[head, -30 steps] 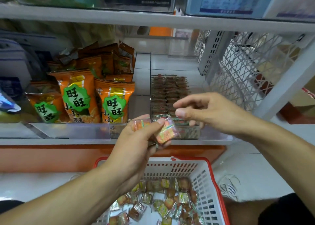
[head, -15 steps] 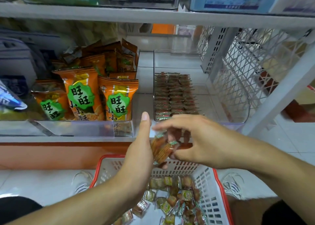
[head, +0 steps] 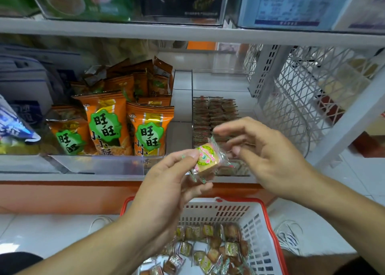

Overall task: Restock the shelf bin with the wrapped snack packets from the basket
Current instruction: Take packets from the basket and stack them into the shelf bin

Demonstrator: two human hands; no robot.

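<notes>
Clear-wrapped packet (head: 207,160) pinched by left hand (head: 166,183) near bin edge (head: 233,175); right hand (head: 268,156) loosely open.

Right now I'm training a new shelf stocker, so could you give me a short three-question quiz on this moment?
1. True or false: the left hand pinches a wrapped snack packet.
2. Which holds the loose packets waiting to be shelved? A) clear shelf bin B) red-rimmed white basket C) orange snack bags
3. Fill in: the right hand holds ____.

Key:
1. True; thumb and fingers grip it in front of the shelf edge.
2. B; the bin already has packets in neat rows.
3. Nothing that shows; its fingers are loosely spread beside the packet.
</notes>
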